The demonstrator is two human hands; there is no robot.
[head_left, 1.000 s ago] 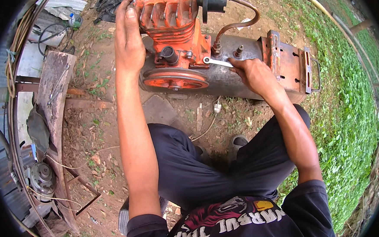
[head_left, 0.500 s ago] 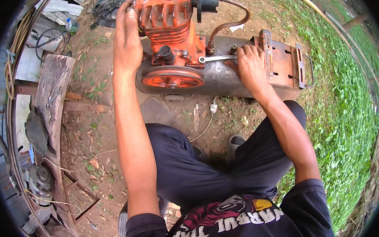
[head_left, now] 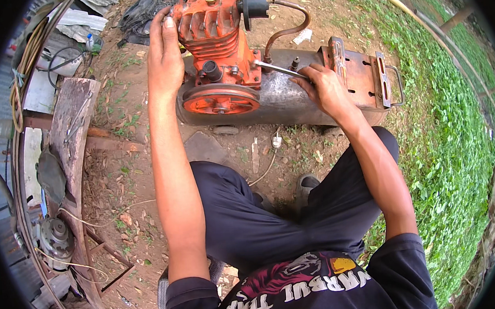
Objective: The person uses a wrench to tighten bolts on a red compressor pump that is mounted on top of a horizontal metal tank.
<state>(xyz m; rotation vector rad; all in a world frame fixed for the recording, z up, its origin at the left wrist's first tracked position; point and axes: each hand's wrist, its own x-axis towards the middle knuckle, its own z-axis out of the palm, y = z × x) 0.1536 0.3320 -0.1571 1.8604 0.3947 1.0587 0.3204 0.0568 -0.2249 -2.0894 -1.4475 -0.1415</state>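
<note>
An orange compressor pump (head_left: 212, 43) with a finned head and a belt pulley (head_left: 220, 100) sits on a grey cylindrical air tank (head_left: 286, 92). Against the left side of the finned head, my left hand (head_left: 165, 55) grips it, thumb lying along the edge and the other fingers partly hidden behind. My right hand (head_left: 324, 84) is closed around one end of a metal wrench (head_left: 281, 69). The wrench's far end lies by the lower right side of the pump body; whether it sits on a bolt I cannot tell. A bent copper-coloured pipe (head_left: 291, 32) rises just behind it.
A slotted rusty bracket (head_left: 362, 76) is fixed on the tank's right end. A plug with a cord (head_left: 276, 140) lies on the dirt between tank and my legs. At left stand a wooden plank (head_left: 70, 131) and a round metal part (head_left: 56, 236). Grass covers the right side.
The wrench has tilted, its handle end now lower and nearer me, with my right hand shifted slightly nearer too. The pump and tank appear slightly left in view. My left hand stays on the pump.
</note>
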